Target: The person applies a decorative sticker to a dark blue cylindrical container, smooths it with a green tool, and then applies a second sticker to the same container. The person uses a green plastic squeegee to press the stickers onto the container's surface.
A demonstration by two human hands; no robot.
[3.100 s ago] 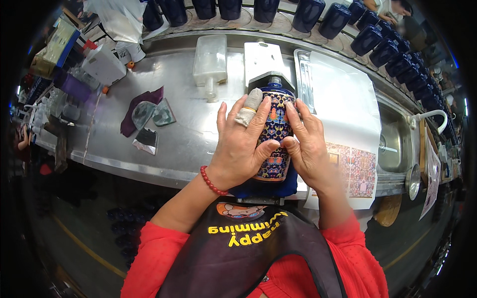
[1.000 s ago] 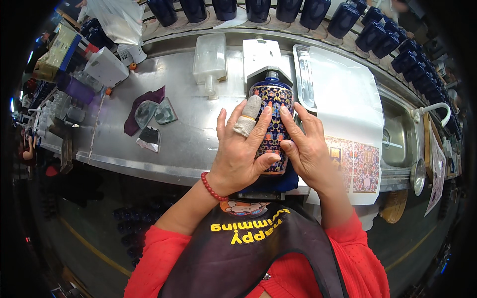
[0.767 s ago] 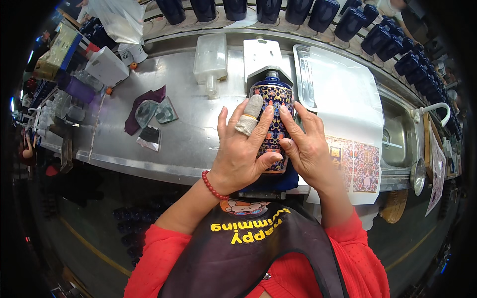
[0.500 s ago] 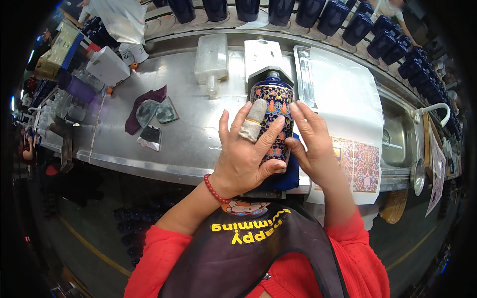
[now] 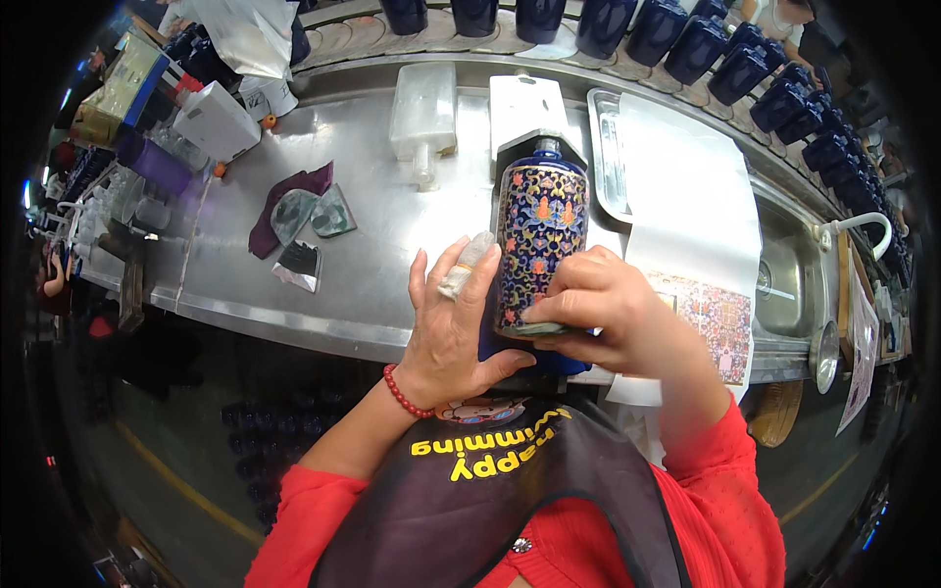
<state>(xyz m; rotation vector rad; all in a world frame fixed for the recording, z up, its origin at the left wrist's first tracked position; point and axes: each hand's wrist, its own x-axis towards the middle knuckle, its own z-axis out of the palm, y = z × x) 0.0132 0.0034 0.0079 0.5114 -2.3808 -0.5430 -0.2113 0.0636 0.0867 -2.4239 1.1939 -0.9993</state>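
Note:
A dark blue bottle [image 5: 545, 230] lies on its back with its neck away from me, wrapped in a colourful floral pattern. It rests against a white stand [image 5: 527, 106] with a dark angled edge. My right hand [image 5: 622, 309] grips a thin, flat greenish piece [image 5: 539, 330], like a small scraper, pressed at the bottle's lower end. Beside the bottle's left side is my left hand [image 5: 441, 323], fingers spread and holding nothing; a grey cloth cover [image 5: 469, 265] wraps one finger. Blue cloth [image 5: 564, 364] shows under the bottle's near end.
Left on the metal bench [image 5: 363, 265] lie a purple cloth [image 5: 267, 225] and greenish flat pieces [image 5: 314, 213]. A clear empty bottle [image 5: 424, 118] stands further back. To the right are patterned sheets [image 5: 701, 318], a metal tray [image 5: 610, 147] and a sink [image 5: 784, 279]. Blue bottles [image 5: 608, 24] line a conveyor behind.
My left hand has come off the bottle to its left side. My right hand has moved down to the bottle's near end and now holds the greenish piece there.

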